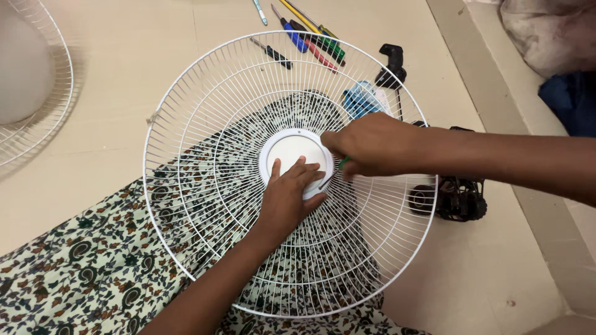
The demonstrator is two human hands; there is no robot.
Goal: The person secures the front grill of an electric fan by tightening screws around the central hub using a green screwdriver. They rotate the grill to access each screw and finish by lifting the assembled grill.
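Fan grille [205,205] lies across lap on patterned cloth [93,267], over tiled floor [112,80]. Left hand [287,197] flat, fingers spread, pressing white centre cap [290,149]. Right hand [367,144] in closed grip on green-handled tool [342,162] at cap edge; tip hidden. Best kept: cap pinned steady, tool square to edge, clear of thin wires. Screwdrivers [307,34] beyond rim, black part [458,197] at right, second grille [37,80] far left, none obstructing

Fan guard [205,205] on patterned cloth [87,267], screwdrivers [307,34] behind, motor [456,198] right.
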